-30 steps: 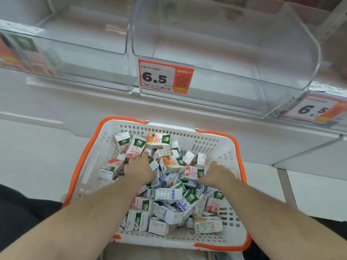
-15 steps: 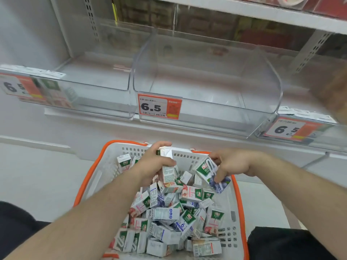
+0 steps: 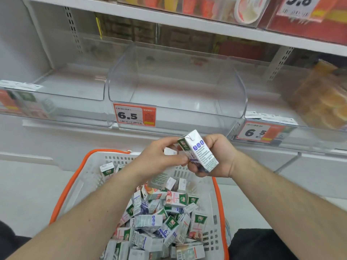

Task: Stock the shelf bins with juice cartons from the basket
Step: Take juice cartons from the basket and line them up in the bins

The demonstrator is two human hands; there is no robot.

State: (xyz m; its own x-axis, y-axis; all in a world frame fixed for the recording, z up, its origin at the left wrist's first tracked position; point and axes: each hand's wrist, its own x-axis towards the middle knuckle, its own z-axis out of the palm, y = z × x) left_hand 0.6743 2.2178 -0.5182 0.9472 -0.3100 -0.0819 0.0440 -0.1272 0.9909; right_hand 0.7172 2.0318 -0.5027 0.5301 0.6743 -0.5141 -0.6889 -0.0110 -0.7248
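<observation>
A white basket with an orange rim (image 3: 88, 177) sits below me, filled with several small juice cartons (image 3: 159, 222). Both hands are lifted over its far edge, in front of the shelf. My right hand (image 3: 220, 156) grips a white and purple carton (image 3: 201, 153), tilted with its top toward the shelf. My left hand (image 3: 159, 158) holds another carton (image 3: 159, 180), whose lower end pokes out under the palm; its fingertips touch the right hand's carton. The clear middle bin (image 3: 187, 117) straight ahead holds nothing.
An orange 6.5 price tag (image 3: 134, 115) hangs on the middle bin. The left bin (image 3: 56, 113) shows cartons at its far left end. The right bin (image 3: 281, 139), tagged 6.5, holds orange packs (image 3: 323, 102). A stocked upper shelf (image 3: 187, 23) overhangs the bins.
Both hands rose out of the basket, each with a carton, and came together in front of the shelf. My view tilted up toward the bins.
</observation>
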